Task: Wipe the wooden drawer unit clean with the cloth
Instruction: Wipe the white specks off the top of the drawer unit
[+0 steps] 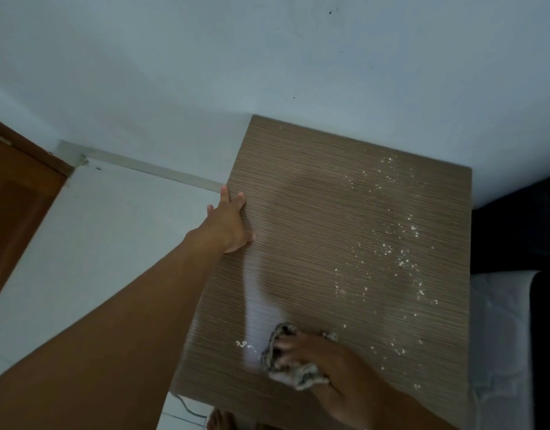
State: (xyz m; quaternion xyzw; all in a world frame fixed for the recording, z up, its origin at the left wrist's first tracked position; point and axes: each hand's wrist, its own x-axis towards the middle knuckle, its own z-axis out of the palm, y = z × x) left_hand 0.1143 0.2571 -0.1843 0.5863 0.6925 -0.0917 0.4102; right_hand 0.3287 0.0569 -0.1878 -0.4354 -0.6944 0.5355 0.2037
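I look down on the brown, fine-striped top of the wooden drawer unit [329, 218]. White crumbs [401, 256] are scattered over its right half, and a small clump lies near the front left. My right hand [317, 358] presses a crumpled grey cloth [298, 375] flat on the front part of the top. My left hand [228, 221] rests open on the unit's left edge, fingers spread on the surface and the thumb on top. The drawer fronts are hidden from this angle.
A pale wall [267, 57] stands right behind the unit. White floor [96, 228] lies to the left, with a brown wooden door [16, 193] at the far left. A bed with white sheet [500, 321] and dark frame touches the unit's right side. A cable lies on the floor below.
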